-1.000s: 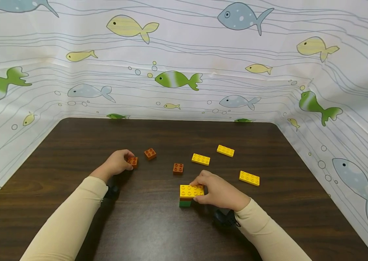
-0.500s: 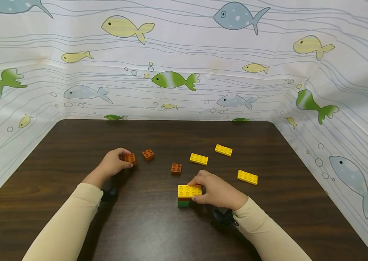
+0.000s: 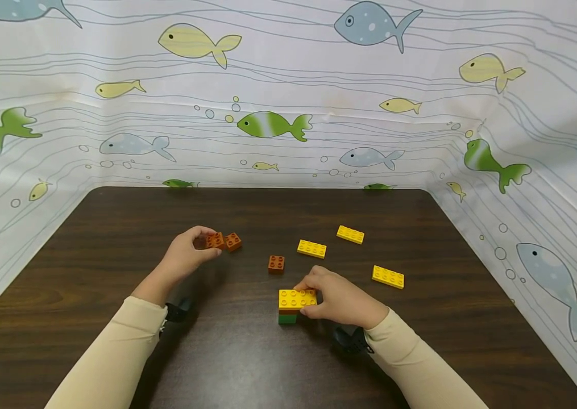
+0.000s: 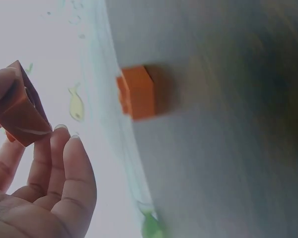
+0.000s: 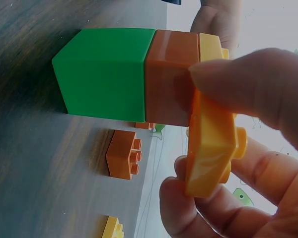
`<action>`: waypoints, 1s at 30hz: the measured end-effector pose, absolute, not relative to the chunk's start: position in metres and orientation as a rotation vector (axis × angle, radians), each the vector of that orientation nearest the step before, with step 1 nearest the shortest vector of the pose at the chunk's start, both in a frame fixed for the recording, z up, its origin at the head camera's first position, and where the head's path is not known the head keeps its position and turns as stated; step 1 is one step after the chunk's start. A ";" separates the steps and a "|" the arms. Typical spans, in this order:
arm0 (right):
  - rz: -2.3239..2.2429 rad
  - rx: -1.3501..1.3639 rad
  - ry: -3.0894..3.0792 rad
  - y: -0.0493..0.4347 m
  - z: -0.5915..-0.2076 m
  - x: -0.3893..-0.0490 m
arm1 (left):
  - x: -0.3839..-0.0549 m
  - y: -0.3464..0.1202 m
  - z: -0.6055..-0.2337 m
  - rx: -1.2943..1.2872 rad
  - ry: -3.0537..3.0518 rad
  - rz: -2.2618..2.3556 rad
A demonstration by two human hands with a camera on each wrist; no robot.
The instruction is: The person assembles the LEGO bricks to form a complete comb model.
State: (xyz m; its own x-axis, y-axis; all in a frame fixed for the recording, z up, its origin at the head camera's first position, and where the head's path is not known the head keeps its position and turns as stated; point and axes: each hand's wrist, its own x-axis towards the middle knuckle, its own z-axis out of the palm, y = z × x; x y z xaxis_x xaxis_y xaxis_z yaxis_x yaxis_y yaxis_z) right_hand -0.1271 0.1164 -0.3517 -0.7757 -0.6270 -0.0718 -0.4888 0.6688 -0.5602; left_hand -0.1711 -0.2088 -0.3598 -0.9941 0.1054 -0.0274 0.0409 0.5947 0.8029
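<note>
My left hand (image 3: 186, 253) pinches an orange-brown square toy brick (image 3: 214, 241) between thumb and fingers. In the left wrist view this brick (image 4: 22, 114) is tilted and raised above the table, its hollow underside partly showing. Just right of it a second orange-brown brick (image 3: 233, 242) stands on the table. My right hand (image 3: 344, 298) grips the long yellow brick (image 3: 295, 299) that tops a small stack. Below the yellow one, the right wrist view shows an orange-brown brick (image 5: 171, 79) on a green brick (image 5: 104, 74). The yellow brick overhangs these two on the right.
Another orange-brown brick (image 3: 276, 264) lies behind the stack. Further yellow bricks lie at the back, one at the middle (image 3: 311, 249), one farther off (image 3: 351, 234) and one to the right (image 3: 387, 277). A fish-patterned white cloth (image 3: 288, 79) surrounds the dark wooden table (image 3: 227, 341).
My left hand has moved right with its brick, lifting it close beside the second orange-brown brick. The right hand stays on the stack. The head view has shifted slightly.
</note>
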 end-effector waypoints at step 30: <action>-0.793 -0.877 2.603 0.115 -0.350 -0.129 | -0.129 -0.144 -0.346 0.503 2.605 1.469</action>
State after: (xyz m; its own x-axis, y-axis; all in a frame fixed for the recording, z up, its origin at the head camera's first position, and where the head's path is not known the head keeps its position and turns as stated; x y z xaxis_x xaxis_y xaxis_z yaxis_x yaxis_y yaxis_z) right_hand -0.1288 0.1149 -0.3503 -0.7760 -0.6248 -0.0866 -0.4703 0.6646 -0.5807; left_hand -0.1292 -0.1443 -0.3458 -0.9391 0.3371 0.0667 0.2315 0.4771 0.8478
